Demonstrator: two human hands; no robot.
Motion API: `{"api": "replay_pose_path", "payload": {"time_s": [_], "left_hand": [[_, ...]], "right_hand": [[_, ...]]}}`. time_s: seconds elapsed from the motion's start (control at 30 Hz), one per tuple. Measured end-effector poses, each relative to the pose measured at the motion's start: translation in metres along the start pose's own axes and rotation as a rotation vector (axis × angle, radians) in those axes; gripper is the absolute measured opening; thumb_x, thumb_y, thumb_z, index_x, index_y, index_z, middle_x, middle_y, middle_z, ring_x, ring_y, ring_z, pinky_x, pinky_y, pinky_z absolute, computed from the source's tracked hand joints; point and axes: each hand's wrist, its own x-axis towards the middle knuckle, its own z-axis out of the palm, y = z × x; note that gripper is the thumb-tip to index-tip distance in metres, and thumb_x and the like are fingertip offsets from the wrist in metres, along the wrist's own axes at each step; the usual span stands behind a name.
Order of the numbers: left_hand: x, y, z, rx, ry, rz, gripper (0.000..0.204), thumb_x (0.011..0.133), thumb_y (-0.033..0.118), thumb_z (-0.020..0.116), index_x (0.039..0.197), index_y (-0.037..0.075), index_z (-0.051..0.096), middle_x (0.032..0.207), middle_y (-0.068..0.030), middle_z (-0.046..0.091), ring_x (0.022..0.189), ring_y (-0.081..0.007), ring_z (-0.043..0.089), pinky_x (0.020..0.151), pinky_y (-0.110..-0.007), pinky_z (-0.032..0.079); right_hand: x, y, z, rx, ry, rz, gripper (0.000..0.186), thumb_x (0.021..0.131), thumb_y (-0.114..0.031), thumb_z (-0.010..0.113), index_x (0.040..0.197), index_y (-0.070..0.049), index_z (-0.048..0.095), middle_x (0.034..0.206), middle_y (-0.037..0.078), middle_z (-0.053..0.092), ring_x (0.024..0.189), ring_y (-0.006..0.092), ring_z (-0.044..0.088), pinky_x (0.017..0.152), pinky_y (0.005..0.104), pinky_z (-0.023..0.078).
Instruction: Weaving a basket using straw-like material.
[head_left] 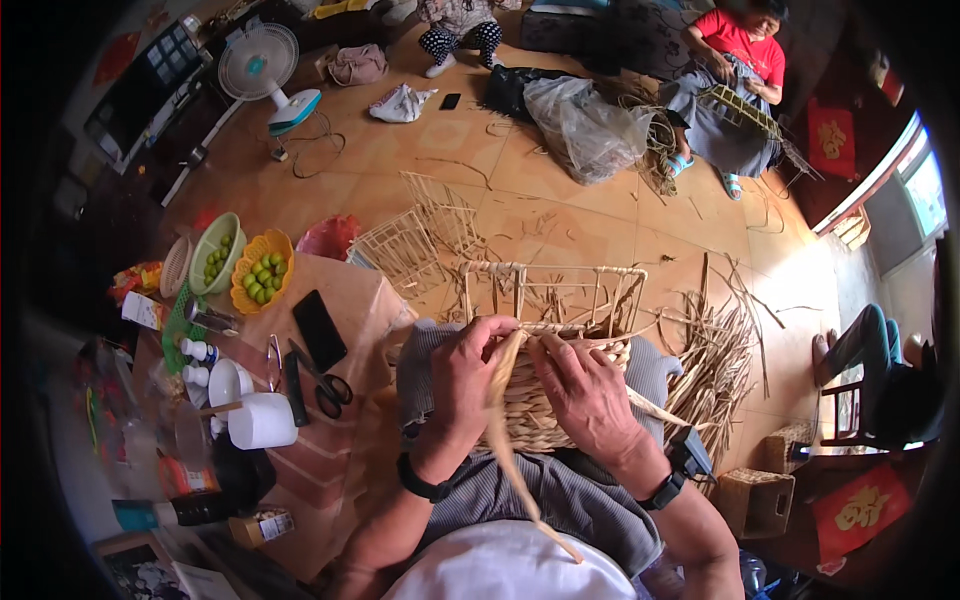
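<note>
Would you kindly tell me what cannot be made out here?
- Woven basket: part of its near side is hidden by the left hand and right hand, head view.
- Plant-fibre strip: its hanging length is blurred, head view.
- Person in dotted trousers: head cut off by the upper edge, head view.
- Clear plastic bag: contents obscured by crumpled plastic, head view.

Fan (258, 62), sofa (650, 40) and fruit bowl (243, 266) suggest a home.

Left of the left hand (470, 365), the table's (340, 450) bare right edge leaves low passage; scissors (327, 388), phone (320, 330) and white cup (262, 420) obstruct beyond, piled straw (715, 375) right of the basket (540, 418).
</note>
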Motion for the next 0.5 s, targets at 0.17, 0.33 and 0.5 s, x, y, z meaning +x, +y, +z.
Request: {"api": "replay_pose_path", "payload": {"time_s": [0.17, 0.33, 0.5], "left_hand": [[0.005, -0.001, 0.000, 0.103, -0.034, 0.075, 0.022, 0.091, 0.007, 0.078, 0.111, 0.005, 0.069, 0.097, -0.0112, 0.079, 0.087, -0.0262, 0.078, 0.073, -0.034, 0.060], [0.010, 0.000, -0.007, 0.091, -0.137, -0.040, 0.023, 0.092, 0.009, 0.078, 0.112, 0.004, 0.067, 0.103, -0.0105, 0.079, 0.091, -0.0239, 0.078, 0.075, -0.033, 0.060], [0.017, 0.011, -0.014, 0.158, -0.245, -0.072, 0.033, 0.094, 0.010, 0.076, 0.124, 0.006, 0.061, 0.112, -0.0099, 0.080, 0.096, -0.0238, 0.079, 0.076, -0.032, 0.060]], "right_hand": [[0.003, -0.009, 0.004, -0.058, -0.123, 0.040, 0.057, 0.089, -0.013, 0.063, 0.142, 0.006, 0.056, 0.134, 0.021, 0.059, 0.098, 0.0251, 0.069, 0.085, 0.0387, 0.056], [0.012, -0.009, 0.007, 0.006, -0.078, 0.105, 0.043, 0.087, -0.011, 0.064, 0.127, 0.004, 0.062, 0.120, 0.018, 0.058, 0.086, 0.0253, 0.069, 0.073, 0.0378, 0.056], [0.018, -0.014, 0.004, -0.008, -0.172, 0.150, 0.026, 0.084, -0.005, 0.064, 0.109, 0.002, 0.065, 0.105, 0.014, 0.055, 0.073, 0.0255, 0.066, 0.064, 0.0395, 0.054]]}}
